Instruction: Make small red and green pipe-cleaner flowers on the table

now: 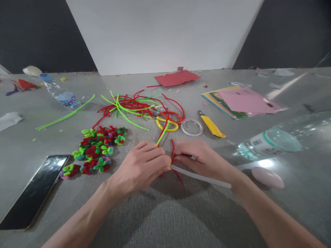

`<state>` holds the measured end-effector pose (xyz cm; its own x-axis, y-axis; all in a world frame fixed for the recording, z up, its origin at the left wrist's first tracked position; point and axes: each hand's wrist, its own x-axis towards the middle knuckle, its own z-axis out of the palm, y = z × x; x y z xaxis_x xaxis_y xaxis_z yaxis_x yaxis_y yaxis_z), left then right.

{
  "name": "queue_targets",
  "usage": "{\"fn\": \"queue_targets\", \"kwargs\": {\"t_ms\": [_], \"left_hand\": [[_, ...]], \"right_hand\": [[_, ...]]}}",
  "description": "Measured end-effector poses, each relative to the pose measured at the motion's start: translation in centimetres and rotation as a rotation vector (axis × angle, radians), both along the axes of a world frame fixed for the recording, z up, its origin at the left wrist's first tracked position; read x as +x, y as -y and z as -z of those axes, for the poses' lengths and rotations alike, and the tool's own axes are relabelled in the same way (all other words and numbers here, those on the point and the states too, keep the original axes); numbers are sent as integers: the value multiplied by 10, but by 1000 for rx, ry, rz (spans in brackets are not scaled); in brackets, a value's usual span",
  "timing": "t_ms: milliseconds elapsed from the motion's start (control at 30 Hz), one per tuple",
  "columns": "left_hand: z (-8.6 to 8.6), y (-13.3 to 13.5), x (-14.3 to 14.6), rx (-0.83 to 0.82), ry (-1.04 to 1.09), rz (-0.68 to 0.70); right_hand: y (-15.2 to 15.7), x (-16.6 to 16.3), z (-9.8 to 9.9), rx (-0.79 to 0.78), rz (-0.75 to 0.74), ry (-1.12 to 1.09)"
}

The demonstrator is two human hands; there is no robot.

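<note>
The left hand (144,165) and right hand (204,160) meet over the surface (165,213), fingers pinched shut on a green pipe cleaner (161,136) and a red pipe cleaner (172,148) by a white stick (201,177). Finished flowers (98,151) lie at left (a dozen or so); loose stems (129,103) lie behind, unused.

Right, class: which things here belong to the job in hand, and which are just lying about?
In hand: red pipe cleaner, green pipe cleaner and white stick, meeting at the fingertips of left hand and right hand.
Lying about: phone, far-left bottle, yellow knife, tape roll, coloured paper.
</note>
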<state>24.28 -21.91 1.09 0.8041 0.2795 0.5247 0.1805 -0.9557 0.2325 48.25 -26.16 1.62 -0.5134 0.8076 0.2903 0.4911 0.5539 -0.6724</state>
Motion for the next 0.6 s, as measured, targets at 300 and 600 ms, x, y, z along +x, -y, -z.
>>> {"fn": "queue_targets", "kwargs": {"t_ms": [300,600], "left_hand": [[17,1,8,33,-244,-67],[14,11,14,-373,-172,-230]], "right_hand": [[12,-8,-4,5,163,150],[19,-21,2,147,314,164]]}}
